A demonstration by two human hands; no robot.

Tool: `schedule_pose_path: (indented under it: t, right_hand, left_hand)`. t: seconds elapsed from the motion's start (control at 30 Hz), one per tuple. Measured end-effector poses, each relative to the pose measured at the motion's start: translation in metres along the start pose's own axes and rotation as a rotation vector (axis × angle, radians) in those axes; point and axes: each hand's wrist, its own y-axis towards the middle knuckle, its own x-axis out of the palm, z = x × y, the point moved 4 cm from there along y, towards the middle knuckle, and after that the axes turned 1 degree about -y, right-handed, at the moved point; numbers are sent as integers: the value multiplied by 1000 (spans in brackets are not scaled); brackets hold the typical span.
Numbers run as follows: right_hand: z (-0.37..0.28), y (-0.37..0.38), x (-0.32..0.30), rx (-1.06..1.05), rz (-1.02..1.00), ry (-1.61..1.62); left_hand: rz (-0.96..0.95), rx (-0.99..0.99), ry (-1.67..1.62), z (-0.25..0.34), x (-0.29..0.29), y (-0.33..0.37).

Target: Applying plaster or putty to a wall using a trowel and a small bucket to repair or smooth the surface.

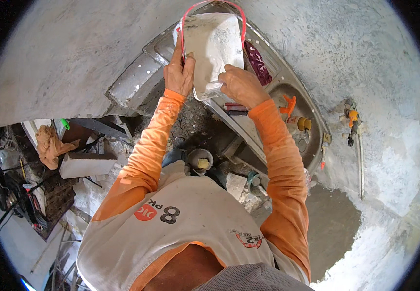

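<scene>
A white, smeared container (211, 46) with a red loop handle (243, 24) is held tilted over a stainless steel sink unit (139, 80). My left hand (179, 72) grips its left side, the thumb lying over the edge. Close to the container's near right corner, my right hand (243, 86) is closed, its fingers bent inward. Something pale and flat shows at those fingertips, too unclear to name. A purple patterned packet (257, 63) lies on the sink unit just beyond my right hand.
An orange plastic tool (288, 104) and a yellow cup (303, 124) sit by the sink basin. Below me stands a bucket (192, 156) with a yellow sponge (202, 163). A tap (352, 119) juts from the right wall. Brown cloth (50, 147) and clutter lie at left.
</scene>
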Motion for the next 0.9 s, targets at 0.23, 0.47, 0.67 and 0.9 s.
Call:
schedule_pose_path:
  t: [0.23,0.47,0.67,0.9]
  right_hand:
    - [-1,5,-35,-14,-16,-10]
    - [-20,47,-26,-45,517,-190]
    - [-31,22,20,-45,517,-75]
    - [-24,-17,29,-27,402,31]
  left_hand:
    - [-43,-66,-160,3,3,0]
    - [-46,-208,-86,8,6,-7]
    - [9,140,-112,27,5,-4]
    - [-41,-47,-99,29,7,-7]
